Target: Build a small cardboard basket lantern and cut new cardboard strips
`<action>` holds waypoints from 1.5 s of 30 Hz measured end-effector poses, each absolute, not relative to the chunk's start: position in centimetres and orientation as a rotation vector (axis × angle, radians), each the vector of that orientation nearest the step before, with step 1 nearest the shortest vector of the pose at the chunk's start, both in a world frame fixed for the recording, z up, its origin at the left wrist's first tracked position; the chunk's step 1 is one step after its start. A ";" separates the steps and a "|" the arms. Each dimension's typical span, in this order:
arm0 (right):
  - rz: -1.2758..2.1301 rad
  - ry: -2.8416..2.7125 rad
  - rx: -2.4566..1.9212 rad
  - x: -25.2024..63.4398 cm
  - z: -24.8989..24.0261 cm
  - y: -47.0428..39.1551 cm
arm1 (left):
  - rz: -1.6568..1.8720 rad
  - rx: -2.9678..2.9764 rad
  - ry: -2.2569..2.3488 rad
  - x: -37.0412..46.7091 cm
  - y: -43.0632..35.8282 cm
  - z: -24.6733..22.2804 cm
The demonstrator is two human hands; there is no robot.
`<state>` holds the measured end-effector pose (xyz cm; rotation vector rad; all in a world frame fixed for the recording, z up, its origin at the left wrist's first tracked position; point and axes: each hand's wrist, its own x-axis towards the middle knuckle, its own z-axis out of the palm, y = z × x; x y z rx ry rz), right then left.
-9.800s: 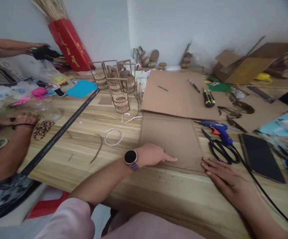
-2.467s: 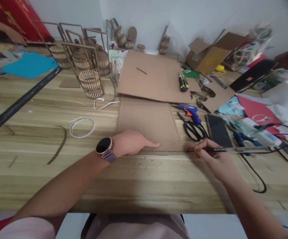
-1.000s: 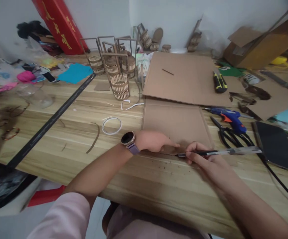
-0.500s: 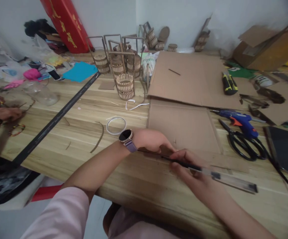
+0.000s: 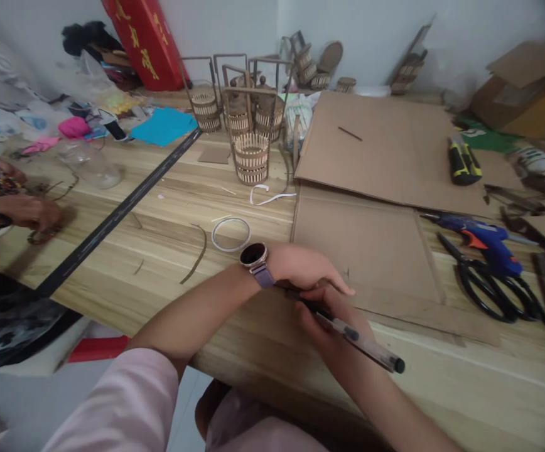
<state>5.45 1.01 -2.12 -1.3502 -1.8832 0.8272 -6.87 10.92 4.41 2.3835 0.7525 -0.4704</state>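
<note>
My left hand [image 5: 305, 267], with a watch [image 5: 254, 256] on its wrist, rests palm down at the near edge of the lower cardboard sheet [image 5: 361, 235]. One finger stretches out to the right over the cardboard; the others are partly hidden beneath the hand. Close below it, my right hand [image 5: 329, 320] grips a pen [image 5: 373, 348] with a black front and a clear barrel. Its black end points down and to the right. The pen's tip lies by the left wrist, in shadow, and I cannot tell what it touches.
Small slatted baskets [image 5: 252, 157] with tall handles stand behind. A glue gun [image 5: 484, 242], scissors [image 5: 484, 282] and a yellow-black cutter [image 5: 463, 160] lie to the right. A tape ring [image 5: 231, 234] lies near my left wrist. At far left, another person's hands [image 5: 27, 210] handle beads.
My right hand and the pen have slid left along the underside of my left hand. The view has shifted slightly; the other person's hand now covers the bead ring on the table.
</note>
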 end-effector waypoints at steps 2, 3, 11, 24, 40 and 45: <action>0.805 -1.882 -1.370 5.3 -2.2 1.0 | -0.458 2.391 0.756 -6.9 10.9 4.4; 0.795 -1.880 -1.378 5.3 -2.2 0.9 | -0.453 2.390 0.754 -6.9 10.9 4.4; 0.760 -1.868 -1.406 5.8 -2.2 0.7 | -0.442 2.368 0.754 -6.9 10.9 4.3; 0.789 -1.868 -1.401 6.1 -2.1 0.7 | -0.461 2.395 0.741 -6.8 11.0 4.4; 0.719 -1.877 -1.461 8.2 -1.3 0.5 | -0.392 2.374 0.699 -7.1 11.0 3.7; 0.665 -1.773 -1.651 12.0 0.2 0.4 | -0.479 2.411 0.797 -7.1 10.9 3.9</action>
